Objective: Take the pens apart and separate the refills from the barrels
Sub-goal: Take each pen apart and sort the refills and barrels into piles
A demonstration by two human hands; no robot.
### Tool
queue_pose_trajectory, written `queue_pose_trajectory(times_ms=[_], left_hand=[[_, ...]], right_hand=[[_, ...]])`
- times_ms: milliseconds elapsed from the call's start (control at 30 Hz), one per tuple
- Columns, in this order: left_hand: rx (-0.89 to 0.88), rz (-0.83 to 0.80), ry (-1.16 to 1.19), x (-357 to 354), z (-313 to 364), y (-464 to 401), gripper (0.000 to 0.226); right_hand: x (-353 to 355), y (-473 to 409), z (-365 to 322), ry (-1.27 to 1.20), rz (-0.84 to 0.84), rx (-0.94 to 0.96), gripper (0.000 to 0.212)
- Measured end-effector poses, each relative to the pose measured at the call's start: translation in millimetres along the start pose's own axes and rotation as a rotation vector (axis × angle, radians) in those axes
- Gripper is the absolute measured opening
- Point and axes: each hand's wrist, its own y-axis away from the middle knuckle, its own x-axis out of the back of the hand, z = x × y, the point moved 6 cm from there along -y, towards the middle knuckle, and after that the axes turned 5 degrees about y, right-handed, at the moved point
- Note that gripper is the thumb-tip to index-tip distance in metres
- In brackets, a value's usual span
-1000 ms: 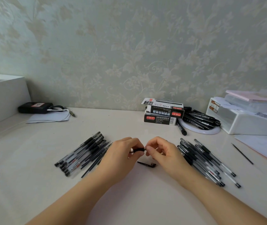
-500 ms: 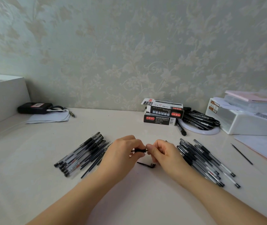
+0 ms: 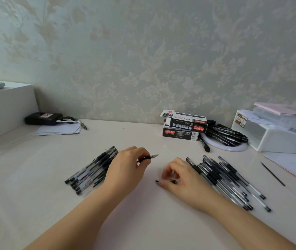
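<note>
Now the left hand (image 3: pixel 129 165) pinches an uncapped pen (image 3: pixel 148 157) above the bench (image 3: pixel 143 222); the right hand's (image 3: pixel 181 175) curled fingers touch a black cap (image 3: pixel 165 181) lying between two pen piles.

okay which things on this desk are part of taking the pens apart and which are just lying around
Job: pen gripped by left hand; cap under right hand; left pen pile; right pen pile; loose refill.
Lying about: pen boxes, markers, storage box, charger, paper.
</note>
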Motion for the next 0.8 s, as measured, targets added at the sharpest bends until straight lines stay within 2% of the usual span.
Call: queue_pose_trajectory(times_ms=[167, 300, 533, 800], left_hand=[[-0.025, -0.075, -0.008, -6, 2, 2, 0.007], [-0.042, -0.116, 0.006, -11, 5, 3, 0.007], [-0.072, -0.172, 0.067, -17, 13, 6, 0.008], [-0.084, -0.23, 0.129, -20, 19, 10, 0.012]], right_hand=[[7, -1, 14, -0.383, 0.132, -0.148, 0.006], [11, -2, 21, -0.561, 0.193, -0.17, 0.013], [6, -2, 13, -0.525, 0.093, -0.108, 0.017], [7, -1, 10, -0.573, 0.064, -0.087, 0.007]])
